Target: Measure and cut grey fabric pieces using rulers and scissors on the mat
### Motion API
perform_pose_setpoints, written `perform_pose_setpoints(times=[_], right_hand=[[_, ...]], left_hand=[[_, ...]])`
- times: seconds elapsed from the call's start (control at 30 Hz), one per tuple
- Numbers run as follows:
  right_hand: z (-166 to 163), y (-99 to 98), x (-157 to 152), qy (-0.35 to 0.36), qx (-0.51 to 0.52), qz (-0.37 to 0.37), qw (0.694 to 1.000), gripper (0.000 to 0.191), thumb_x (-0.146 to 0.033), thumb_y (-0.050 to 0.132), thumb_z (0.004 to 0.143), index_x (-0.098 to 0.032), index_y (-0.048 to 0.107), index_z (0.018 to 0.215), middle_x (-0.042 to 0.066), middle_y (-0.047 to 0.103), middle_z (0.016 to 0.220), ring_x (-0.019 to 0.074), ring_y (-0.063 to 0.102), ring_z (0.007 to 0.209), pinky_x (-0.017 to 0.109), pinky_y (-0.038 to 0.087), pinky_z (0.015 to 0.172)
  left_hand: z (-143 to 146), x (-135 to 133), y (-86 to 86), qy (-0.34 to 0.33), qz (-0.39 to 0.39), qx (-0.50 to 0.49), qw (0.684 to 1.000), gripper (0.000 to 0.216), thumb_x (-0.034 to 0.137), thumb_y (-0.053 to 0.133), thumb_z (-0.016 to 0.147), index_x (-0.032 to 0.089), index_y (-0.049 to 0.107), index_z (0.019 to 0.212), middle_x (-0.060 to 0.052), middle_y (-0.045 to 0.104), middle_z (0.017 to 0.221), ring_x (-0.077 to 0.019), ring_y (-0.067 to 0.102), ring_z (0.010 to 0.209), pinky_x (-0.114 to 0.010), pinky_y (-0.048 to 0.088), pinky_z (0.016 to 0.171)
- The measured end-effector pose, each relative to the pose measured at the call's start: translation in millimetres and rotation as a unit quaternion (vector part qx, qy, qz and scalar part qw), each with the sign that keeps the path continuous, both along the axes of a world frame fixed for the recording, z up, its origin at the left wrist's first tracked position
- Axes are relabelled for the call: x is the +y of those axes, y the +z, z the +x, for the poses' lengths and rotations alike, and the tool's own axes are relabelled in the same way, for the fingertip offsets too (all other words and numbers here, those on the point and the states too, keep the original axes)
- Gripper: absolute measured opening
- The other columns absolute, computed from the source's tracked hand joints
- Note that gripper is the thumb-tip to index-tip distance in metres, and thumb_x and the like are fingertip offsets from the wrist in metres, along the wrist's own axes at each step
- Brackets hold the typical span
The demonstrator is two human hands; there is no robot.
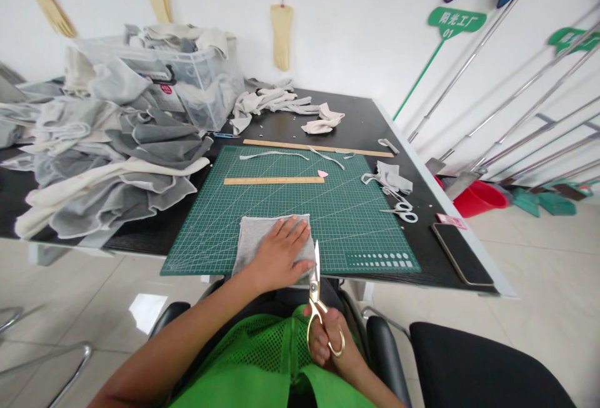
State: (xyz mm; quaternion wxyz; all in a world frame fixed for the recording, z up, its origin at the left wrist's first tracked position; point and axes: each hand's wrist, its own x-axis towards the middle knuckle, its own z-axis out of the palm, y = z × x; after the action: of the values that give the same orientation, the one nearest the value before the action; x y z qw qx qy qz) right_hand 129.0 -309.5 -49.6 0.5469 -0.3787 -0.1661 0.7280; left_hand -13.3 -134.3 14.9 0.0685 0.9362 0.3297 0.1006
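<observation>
A grey piece of fabric point(255, 236) lies near the front edge of the green cutting mat point(201, 227). My left hand point(281, 252) rests flat on it, fingers stretched out. In my right hand point(328, 342) are gold-handled scissors point(315, 292), with my fingers through the loops. Their blades point away from me, along the right edge of the fabric. Whether the blades touch the cloth I cannot tell. Farther up the mat lie a short wooden ruler point(274, 180), a pink chalk piece point(322, 174) and thin grey fabric strips point(274, 154).
Piles of grey cloth point(122, 170) and a clear plastic bin point(201, 83) occupy the left. A long wooden ruler point(319, 147) lies behind the mat. Small white-handled scissors point(404, 210), grey scraps point(394, 178) and a phone point(462, 253) are on the right. A black chair point(482, 364) stands beside me.
</observation>
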Motion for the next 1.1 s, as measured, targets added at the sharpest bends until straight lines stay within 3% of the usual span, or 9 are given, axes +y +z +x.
perform_pose_setpoints(times=[0.43, 0.53, 0.7, 1.1], right_hand=[[6, 5.0, -17, 0.016, -0.056, -0.027, 0.998, 0.062, -0.080, 0.062, 0.077, -0.017, 0.066, 0.079, -0.009, 0.035, 0.039, 0.0034, 0.022, 0.030, 0.019, 0.022, 0.035], [9, 13.3, -10, 0.021, 0.002, -0.041, 0.999, 0.065, -0.083, 0.060, 0.075, -0.018, 0.065, 0.079, -0.008, 0.036, 0.040, 0.0050, 0.025, 0.030, 0.020, 0.025, 0.035], [9, 28.0, 9, 0.004, 0.066, -0.063, 0.996, 0.056, -0.072, 0.067, 0.080, -0.016, 0.066, 0.085, -0.008, 0.042, 0.049, 0.0055, 0.027, 0.037, 0.019, 0.027, 0.036], [-3, 28.3, 26, -0.033, 0.061, -0.026, 0.997, 0.057, -0.069, 0.064, 0.085, -0.012, 0.071, 0.088, -0.008, 0.042, 0.049, 0.0056, 0.029, 0.038, 0.020, 0.028, 0.036]], left_hand=[[-4, -5, -1.7, -0.012, 0.008, -0.004, 1.000, 0.077, 0.065, 0.039, 0.097, 0.018, 0.031, 0.158, -0.008, 0.032, 0.164, -0.0311, 0.017, 0.155, -0.052, 0.009, 0.126], [-4, -6, -2.7, -0.012, 0.009, -0.006, 1.000, 0.078, 0.066, 0.038, 0.097, 0.017, 0.032, 0.158, -0.010, 0.032, 0.164, -0.0318, 0.017, 0.155, -0.052, 0.009, 0.126], [-3, -6, -2.0, -0.015, 0.009, 0.001, 1.000, 0.086, 0.072, 0.033, 0.096, 0.013, 0.029, 0.158, -0.012, 0.030, 0.164, -0.0325, 0.016, 0.155, -0.052, 0.008, 0.127], [-2, -7, -0.6, -0.003, 0.002, -0.002, 1.000, 0.091, 0.076, 0.032, 0.094, 0.012, 0.029, 0.158, -0.014, 0.026, 0.165, -0.0337, 0.016, 0.155, -0.052, 0.009, 0.126]])
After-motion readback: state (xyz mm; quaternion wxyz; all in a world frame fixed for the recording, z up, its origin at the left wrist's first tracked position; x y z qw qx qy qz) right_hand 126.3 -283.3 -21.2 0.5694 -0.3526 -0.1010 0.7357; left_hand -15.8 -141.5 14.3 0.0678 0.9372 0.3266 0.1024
